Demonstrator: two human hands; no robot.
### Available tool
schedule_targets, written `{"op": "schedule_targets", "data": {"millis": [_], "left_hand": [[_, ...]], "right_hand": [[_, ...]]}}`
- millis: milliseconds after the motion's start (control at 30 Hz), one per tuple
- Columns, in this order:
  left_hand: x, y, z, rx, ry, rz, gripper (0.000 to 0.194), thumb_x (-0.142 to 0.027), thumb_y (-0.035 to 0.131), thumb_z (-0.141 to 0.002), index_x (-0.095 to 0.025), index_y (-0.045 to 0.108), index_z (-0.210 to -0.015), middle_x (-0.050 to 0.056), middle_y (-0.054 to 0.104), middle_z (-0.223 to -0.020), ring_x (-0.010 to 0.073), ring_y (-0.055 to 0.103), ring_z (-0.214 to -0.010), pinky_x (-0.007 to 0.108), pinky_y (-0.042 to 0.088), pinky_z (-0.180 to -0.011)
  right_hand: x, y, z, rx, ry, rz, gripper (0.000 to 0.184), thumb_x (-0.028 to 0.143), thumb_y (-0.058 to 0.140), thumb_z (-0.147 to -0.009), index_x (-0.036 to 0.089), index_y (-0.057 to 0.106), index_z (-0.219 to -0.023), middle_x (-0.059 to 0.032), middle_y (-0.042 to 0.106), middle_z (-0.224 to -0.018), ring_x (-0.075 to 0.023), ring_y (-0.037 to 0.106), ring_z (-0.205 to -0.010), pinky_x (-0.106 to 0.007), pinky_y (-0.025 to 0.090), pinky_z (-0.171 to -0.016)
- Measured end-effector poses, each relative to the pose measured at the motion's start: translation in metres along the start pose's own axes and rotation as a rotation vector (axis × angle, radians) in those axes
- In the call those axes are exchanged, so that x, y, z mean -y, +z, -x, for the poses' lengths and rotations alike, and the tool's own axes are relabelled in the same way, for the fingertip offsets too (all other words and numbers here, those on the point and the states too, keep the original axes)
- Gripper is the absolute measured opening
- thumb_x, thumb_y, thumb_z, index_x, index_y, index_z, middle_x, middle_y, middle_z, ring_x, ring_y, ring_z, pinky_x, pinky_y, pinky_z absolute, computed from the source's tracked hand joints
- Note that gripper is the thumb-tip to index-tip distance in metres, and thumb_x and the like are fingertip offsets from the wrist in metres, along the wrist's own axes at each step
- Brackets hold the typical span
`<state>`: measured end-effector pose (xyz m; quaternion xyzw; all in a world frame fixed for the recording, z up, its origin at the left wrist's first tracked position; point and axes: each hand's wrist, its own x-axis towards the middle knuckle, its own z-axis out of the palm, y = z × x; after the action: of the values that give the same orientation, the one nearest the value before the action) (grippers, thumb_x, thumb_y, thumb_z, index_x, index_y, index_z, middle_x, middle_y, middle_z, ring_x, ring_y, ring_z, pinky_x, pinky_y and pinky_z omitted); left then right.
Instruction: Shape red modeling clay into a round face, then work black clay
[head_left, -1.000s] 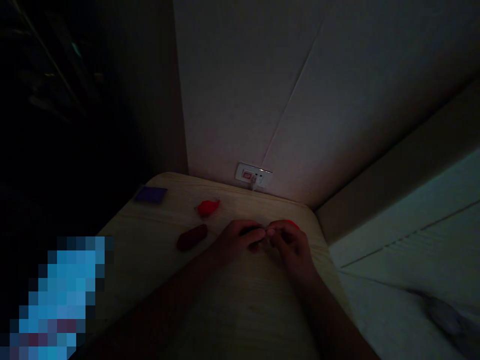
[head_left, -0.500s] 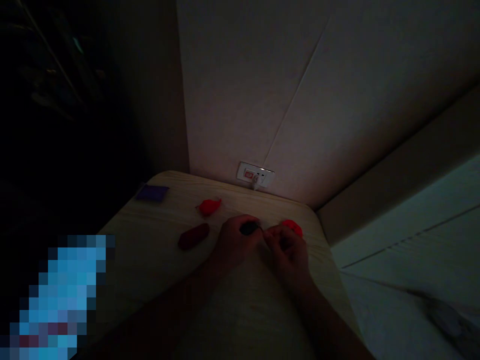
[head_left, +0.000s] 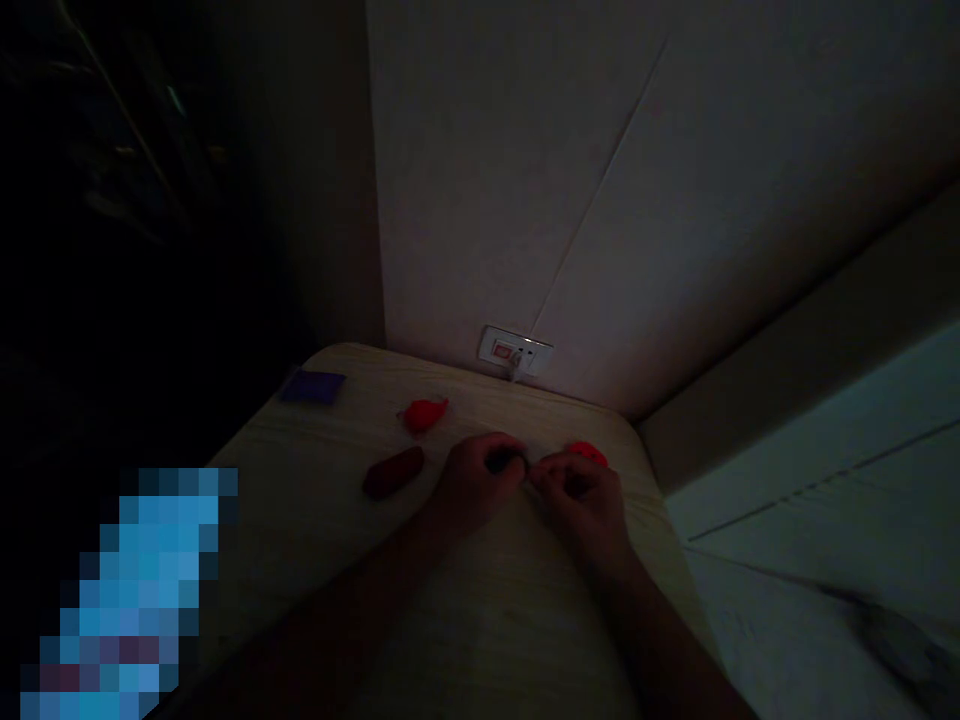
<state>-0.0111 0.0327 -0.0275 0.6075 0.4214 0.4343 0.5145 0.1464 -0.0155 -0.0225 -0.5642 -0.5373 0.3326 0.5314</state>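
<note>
My left hand (head_left: 476,485) curls round a small dark oval thing (head_left: 501,460), too dim to name. Close by on the right, my right hand (head_left: 581,500) has thumb and forefinger pinched at the near end of that dark thing. What the pinch holds is too small and dark to make out. Just behind the right fingers lies a bright red thing (head_left: 589,452), partly covered by them. To the left of my left hand rest a dark red oblong thing (head_left: 394,472) and a small bright red bundle (head_left: 425,414) with pointed ends.
A purple packet (head_left: 313,386) lies at the far left of the pale wooden tabletop (head_left: 465,620). A wall socket (head_left: 515,350) with a switch and a plug sits behind the table. A pixelated blue patch (head_left: 135,580) covers the lower left. The room is dim.
The view has shifted slightly, moving things a little rightward. My left fingers now cover more of the dark thing, and my hands are slightly closer together.
</note>
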Motion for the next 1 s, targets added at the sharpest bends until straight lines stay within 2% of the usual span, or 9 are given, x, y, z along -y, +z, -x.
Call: {"op": "schedule_targets", "data": {"millis": [167,267,333,400,500,567,633,767,1000], "left_hand": [[0.001,0.003,0.002,-0.078,0.032,-0.069,0.019,-0.02,0.064,-0.076,-0.017,0.076,-0.091,0.006,0.079,-0.09,0.022,0.073,-0.086,0.033,0.055,-0.082],[-0.003,0.0,0.001,-0.078,0.017,-0.035,0.017,-0.02,0.063,-0.075,-0.017,0.076,-0.086,0.005,0.077,-0.084,0.0211,0.071,-0.083,0.031,0.054,-0.079],[-0.004,-0.002,0.001,-0.051,-0.03,0.042,0.014,-0.022,0.062,-0.074,-0.018,0.075,-0.078,0.004,0.075,-0.079,0.0194,0.069,-0.078,0.028,0.052,-0.072],[-0.004,-0.004,0.0,-0.025,-0.093,0.119,0.016,-0.028,0.061,-0.074,-0.018,0.073,-0.072,0.002,0.071,-0.072,0.0167,0.065,-0.066,0.025,0.048,-0.056],[-0.001,-0.005,-0.001,0.004,-0.171,0.181,0.026,-0.039,0.058,-0.077,-0.018,0.071,-0.07,-0.001,0.061,-0.056,0.0123,0.051,-0.042,0.023,0.033,-0.036],[0.0,-0.005,-0.002,0.032,-0.22,0.215,0.03,-0.043,0.055,-0.078,-0.018,0.067,-0.065,-0.003,0.052,-0.045,0.0115,0.043,-0.033,0.023,0.027,-0.03],[-0.001,-0.005,-0.003,0.063,-0.261,0.245,0.031,-0.044,0.054,-0.077,-0.019,0.063,-0.061,-0.003,0.05,-0.041,0.0126,0.044,-0.03,0.023,0.028,-0.029],[-0.006,-0.007,-0.005,0.109,-0.322,0.282,0.029,-0.042,0.057,-0.076,-0.017,0.064,-0.064,0.002,0.06,-0.046,0.0168,0.056,-0.033,0.024,0.035,-0.028],[-0.006,-0.009,-0.005,0.089,-0.356,0.276,0.034,-0.047,0.057,-0.083,-0.018,0.062,-0.066,0.001,0.062,-0.047,0.017,0.056,-0.03,0.022,0.029,-0.024]], "right_hand": [[-0.006,0.001,-0.001,0.058,0.148,-0.148,0.023,0.04,0.08,-0.077,0.017,0.079,-0.074,0.0029,0.054,-0.05,-0.0086,0.037,-0.044,-0.022,0.028,-0.043],[-0.006,0.0,0.001,0.094,0.131,-0.159,0.023,0.04,0.076,-0.082,0.018,0.08,-0.078,0.0038,0.051,-0.048,-0.0085,0.034,-0.043,-0.023,0.027,-0.043],[-0.003,-0.002,0.004,0.12,0.05,-0.097,0.018,0.036,0.073,-0.085,0.019,0.081,-0.083,0.003,0.054,-0.052,-0.0092,0.037,-0.045,-0.023,0.029,-0.044],[0.002,-0.004,0.006,0.144,-0.076,-0.015,0.015,0.029,0.069,-0.087,0.02,0.081,-0.091,0.0012,0.06,-0.059,-0.011,0.045,-0.05,-0.023,0.034,-0.047],[0.011,-0.008,0.007,0.191,-0.298,0.097,0.022,0.021,0.063,-0.088,0.023,0.08,-0.102,-0.0006,0.064,-0.068,-0.0139,0.054,-0.058,-0.025,0.042,-0.053],[0.016,-0.01,0.007,0.214,-0.431,0.186,0.027,0.016,0.061,-0.088,0.023,0.079,-0.108,-0.0002,0.063,-0.068,-0.0144,0.056,-0.059,-0.026,0.044,-0.056],[0.02,-0.012,0.006,0.224,-0.52,0.274,0.03,0.013,0.062,-0.088,0.023,0.078,-0.11,0.0006,0.061,-0.067,-0.0143,0.055,-0.058,-0.026,0.043,-0.055],[0.023,-0.013,0.006,0.219,-0.611,0.347,0.027,0.012,0.062,-0.09,0.022,0.078,-0.109,0.0004,0.058,-0.066,-0.014,0.053,-0.055,-0.027,0.039,-0.052],[0.023,-0.012,0.01,0.258,-0.615,0.337,0.024,0.016,0.063,-0.09,0.021,0.077,-0.108,-0.0009,0.058,-0.07,-0.0153,0.054,-0.057,-0.029,0.038,-0.052]]}}
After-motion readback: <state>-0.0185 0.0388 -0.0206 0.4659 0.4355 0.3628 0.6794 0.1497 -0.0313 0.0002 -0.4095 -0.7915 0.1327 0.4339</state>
